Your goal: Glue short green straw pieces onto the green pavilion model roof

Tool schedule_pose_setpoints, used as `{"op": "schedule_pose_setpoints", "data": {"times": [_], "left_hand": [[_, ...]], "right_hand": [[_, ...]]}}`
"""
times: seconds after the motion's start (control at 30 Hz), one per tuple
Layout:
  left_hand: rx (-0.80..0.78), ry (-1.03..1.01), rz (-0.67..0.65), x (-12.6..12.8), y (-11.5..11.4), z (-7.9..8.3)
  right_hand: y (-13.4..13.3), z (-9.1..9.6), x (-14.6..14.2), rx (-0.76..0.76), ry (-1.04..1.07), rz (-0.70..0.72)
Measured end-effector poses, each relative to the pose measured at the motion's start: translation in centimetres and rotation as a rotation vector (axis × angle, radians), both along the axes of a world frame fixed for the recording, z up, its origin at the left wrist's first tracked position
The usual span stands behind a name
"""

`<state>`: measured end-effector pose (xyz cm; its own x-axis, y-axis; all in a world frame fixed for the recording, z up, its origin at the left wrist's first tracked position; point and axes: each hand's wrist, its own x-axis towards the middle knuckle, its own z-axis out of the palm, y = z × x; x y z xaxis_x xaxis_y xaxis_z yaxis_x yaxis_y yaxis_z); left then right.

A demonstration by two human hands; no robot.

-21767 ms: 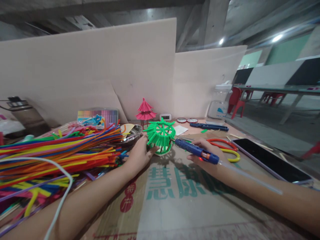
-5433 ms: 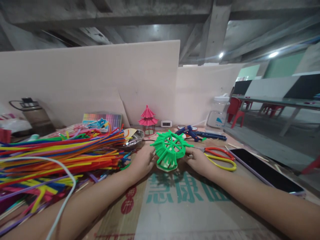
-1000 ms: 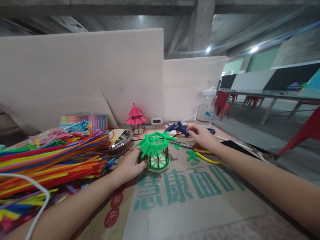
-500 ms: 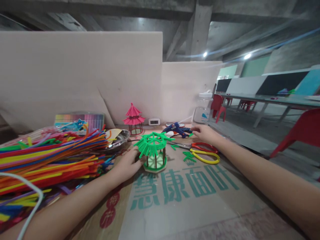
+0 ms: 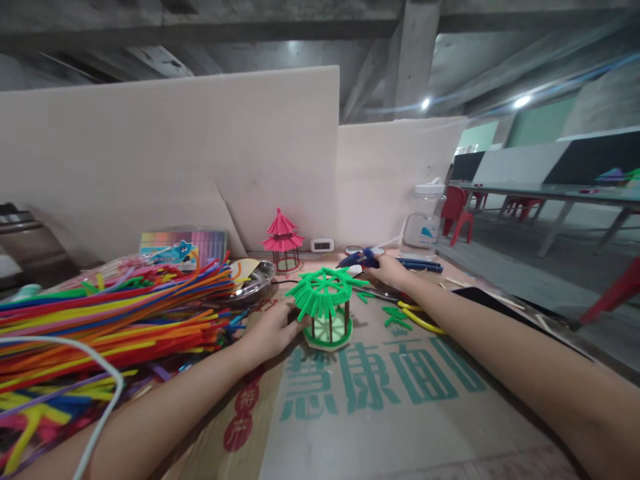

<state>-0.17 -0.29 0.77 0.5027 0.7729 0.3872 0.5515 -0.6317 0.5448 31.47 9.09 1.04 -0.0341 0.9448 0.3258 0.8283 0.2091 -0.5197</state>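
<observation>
On the surface (image 5: pixel 380 427), the left hand (image 5: pixel 273 331), grip open, rests against the green pavilion (image 5: pixel 325 308) at its 3 o'clock, while the right hand (image 5: pixel 394 272) touches the crosswise-lying glue gun (image 5: pixel 359 260) at its 9 o'clock, though I cannot tell whether that grip is closed.

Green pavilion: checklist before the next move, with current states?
1. pavilion upright on the cardboard: ok.
2. left hand touching its base: ok.
3. right hand at the glue gun: ok; grip closed: cannot tell.
4. Cardboard right of the pavilion free of clutter: not ok, green scraps and scissors lie there.
5. Roof spokes all fixed: cannot tell.
</observation>
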Motion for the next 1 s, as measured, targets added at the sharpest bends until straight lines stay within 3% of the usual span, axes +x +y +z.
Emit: {"op": "schedule_pose_setpoints", "data": {"times": [0.13,0.3,0.43,0.5,0.57,0.73,1.0], "left_hand": [[0.002,0.004,0.007,-0.2,0.5,-0.6],[0.006,-0.064,0.029,-0.4,0.5,-0.9],[0.007,-0.086,0.074,-0.4,0.6,-1.1],[0.076,-0.142,0.094,-0.4,0.7,-1.0],[0.127,-0.203,0.082,-0.3,0.8,-0.9],[0.091,-0.244,0.071,0.0,0.7,-0.4],[0.034,-0.283,0.054,-0.2,1.1,-0.8]], "right_hand": [[-0.8,0.6,-0.2,0.04,0.052,-0.055],[-3.3,3.2,0.1,0.023,0.163,0.052],[-7.7,3.6,-0.3,0.071,0.321,0.093],[-10.4,2.9,-0.8,0.221,0.53,0.088],[-12.9,2.0,-1.4,0.243,0.594,0.145],[-16.4,0.5,-3.0,0.214,0.496,0.286],[-16.5,1.1,-3.1,0.18,0.324,0.35]]}}
